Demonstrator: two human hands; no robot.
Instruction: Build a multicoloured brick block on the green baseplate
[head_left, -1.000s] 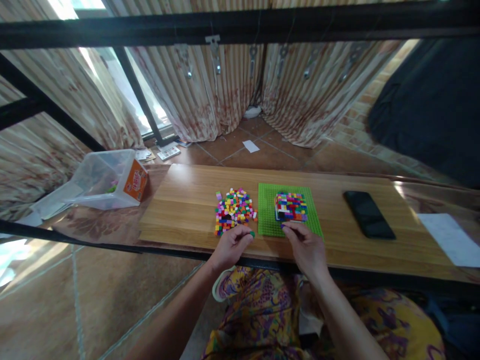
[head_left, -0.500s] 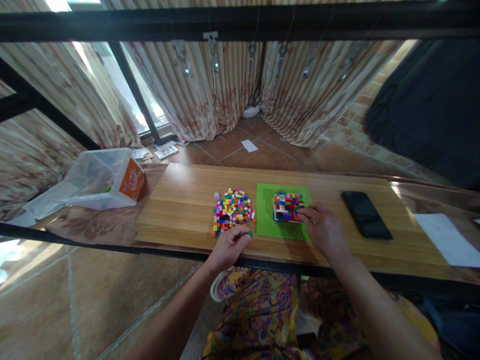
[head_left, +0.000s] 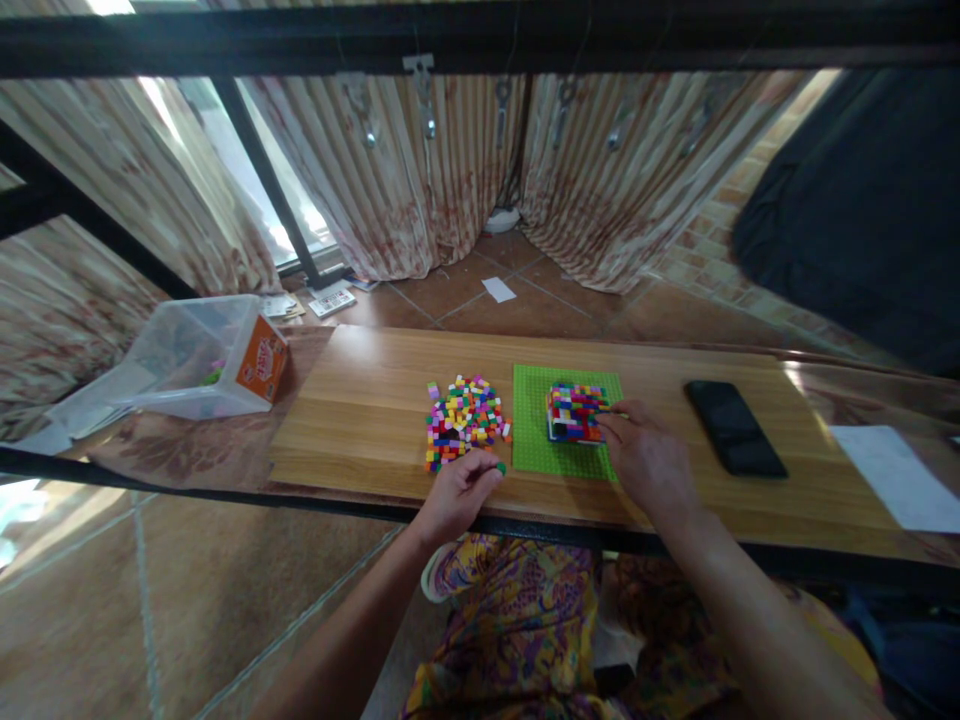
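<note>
My left hand (head_left: 463, 487) rests at the near edge of the wooden board, closed, with a small green brick (head_left: 501, 467) pinched between thumb and fingertips. Just beyond it lies a loose pile of small coloured bricks (head_left: 469, 415). A block-shaped build of many-coloured bricks (head_left: 576, 412) stands on a green studded baseplate (head_left: 531, 455). My right hand (head_left: 649, 450) reaches over the baseplate's right side, its thumb and index finger at the right side of the build. Those fingers are closed together; whatever is between them is too small to make out.
A black phone (head_left: 733, 428) lies on the wooden board (head_left: 360, 400), right of the baseplate. White paper (head_left: 896, 477) is at the far right. A clear plastic box (head_left: 199, 355) with an orange label tips on its side at the left. A dark bar (head_left: 480, 45) crosses above.
The fingers of my right hand have shifted slightly at the right side of the build. My left hand stays in place with the green brick.
</note>
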